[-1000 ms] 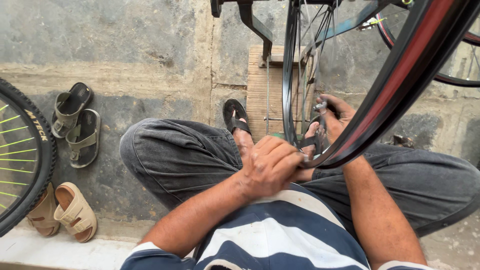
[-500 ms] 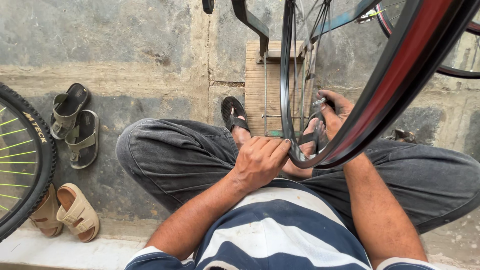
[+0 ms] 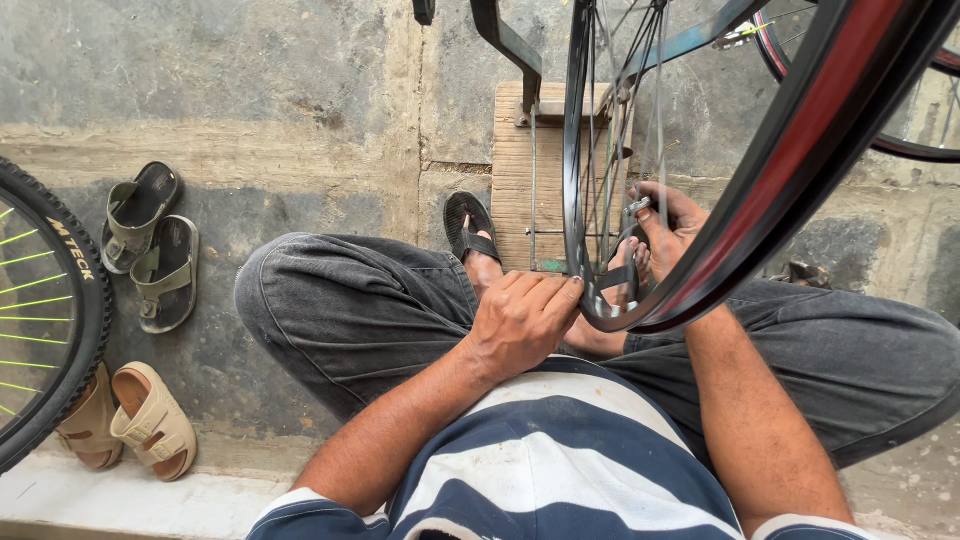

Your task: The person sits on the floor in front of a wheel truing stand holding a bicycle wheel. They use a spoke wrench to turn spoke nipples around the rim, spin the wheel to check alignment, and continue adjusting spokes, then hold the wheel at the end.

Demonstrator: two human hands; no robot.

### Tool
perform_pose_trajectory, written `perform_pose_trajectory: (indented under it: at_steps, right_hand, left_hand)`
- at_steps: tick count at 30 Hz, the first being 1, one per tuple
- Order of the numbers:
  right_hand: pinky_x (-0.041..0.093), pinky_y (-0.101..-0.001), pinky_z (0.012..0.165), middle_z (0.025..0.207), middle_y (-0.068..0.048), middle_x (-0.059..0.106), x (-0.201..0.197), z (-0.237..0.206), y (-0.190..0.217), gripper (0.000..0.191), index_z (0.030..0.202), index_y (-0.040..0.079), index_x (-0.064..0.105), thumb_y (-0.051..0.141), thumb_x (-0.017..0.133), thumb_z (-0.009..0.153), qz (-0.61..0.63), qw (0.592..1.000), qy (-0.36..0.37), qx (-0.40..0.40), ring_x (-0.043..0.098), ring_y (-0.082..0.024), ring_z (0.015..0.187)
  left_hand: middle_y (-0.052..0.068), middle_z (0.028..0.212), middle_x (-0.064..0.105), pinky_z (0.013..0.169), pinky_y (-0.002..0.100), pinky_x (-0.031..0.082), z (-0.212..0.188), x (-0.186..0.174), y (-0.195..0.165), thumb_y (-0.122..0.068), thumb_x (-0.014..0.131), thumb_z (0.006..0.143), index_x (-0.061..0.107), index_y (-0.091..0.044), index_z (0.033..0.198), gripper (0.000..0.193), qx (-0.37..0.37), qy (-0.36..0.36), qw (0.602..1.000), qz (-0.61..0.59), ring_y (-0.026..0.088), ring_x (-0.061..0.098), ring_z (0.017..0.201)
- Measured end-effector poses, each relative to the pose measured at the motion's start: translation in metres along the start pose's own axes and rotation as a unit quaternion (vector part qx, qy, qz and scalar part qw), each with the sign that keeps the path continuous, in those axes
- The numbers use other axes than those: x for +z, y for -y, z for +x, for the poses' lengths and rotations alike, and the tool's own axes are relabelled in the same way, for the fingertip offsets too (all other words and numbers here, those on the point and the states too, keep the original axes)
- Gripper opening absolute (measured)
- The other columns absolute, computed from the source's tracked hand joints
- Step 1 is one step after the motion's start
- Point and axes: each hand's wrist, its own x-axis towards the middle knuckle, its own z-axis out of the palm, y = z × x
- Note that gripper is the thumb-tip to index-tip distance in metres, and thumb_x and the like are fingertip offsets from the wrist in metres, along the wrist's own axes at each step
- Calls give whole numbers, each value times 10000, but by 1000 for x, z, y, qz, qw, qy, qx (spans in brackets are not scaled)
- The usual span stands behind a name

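Right now the bare wheel rim [image 3: 575,200] stands upright and edge-on, its long line running from twelve o'clock at the top of the view down to six o'clock, where its lowest curve sits just above the person's lap, between the knees of the dark grey trousers [image 3: 350,310]. The left hand [image 3: 525,320] is curled at that bottom curve, fingertips pressed against the rim's left side, so the rim rises away from it toward twelve o'clock. The right hand [image 3: 665,225] is at about two o'clock from the left one, on the far side of the rim, fingers closed around a small metal tool [image 3: 638,207] among the spokes [image 3: 610,150]. A red-striped tyre [image 3: 800,150] slants across in front of that hand. Behind the rim lies a wooden board [image 3: 515,170] on the concrete floor [image 3: 250,90]. At nine o'clock lie grey sandals [image 3: 150,245], and tan sandals [image 3: 130,420] sit beside another spoked wheel [image 3: 50,300].
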Motion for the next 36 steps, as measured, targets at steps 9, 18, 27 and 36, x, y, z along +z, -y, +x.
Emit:
perform_pose_trajectory:
  at_steps: [9, 18, 27, 36]
  right_hand:
    - [568, -247, 869, 1135, -58, 733, 2, 0, 2, 226, 1255, 53, 691, 62, 649, 1033, 3, 1000, -6, 7, 676, -101, 1027]
    - [537, -225, 879, 1138, -36, 724, 1, -1, -3, 231, 1257, 49, 685, 40, 632, 1032, 40, 999, -3, 16, 643, -76, 1008]
    - [547, -236, 921, 1157, -52, 726, 2, -2, 6, 228, 1266, 29, 694, 41, 634, 1046, 14, 999, 1, -32, 655, -88, 1063]
    - [535, -236, 836, 1154, -49, 720, 4, 0, 4, 240, 1275, 41, 684, 48, 629, 1041, 30, 999, -5, 20, 624, -92, 975]
  left_hand:
    - [121, 994, 717, 831, 373, 537, 5, -8, -3, -138, 754, 875, 665, 2, 1137, 311, 14, -11, 1000, 2, 256, 717, 944]
    - [78, 892, 690, 721, 370, 506, 30, -53, -29, -234, 849, 919, 680, 10, 1107, 352, 39, -92, 987, -127, 236, 668, 795]
    - [77, 857, 652, 771, 398, 506, 14, -9, 1, -166, 765, 854, 639, -46, 1027, 245, -16, 33, 999, -8, 256, 674, 832]
    - [86, 862, 660, 755, 390, 506, 6, 0, -2, -144, 758, 856, 650, -25, 1052, 253, -12, 15, 1000, 2, 256, 676, 825]
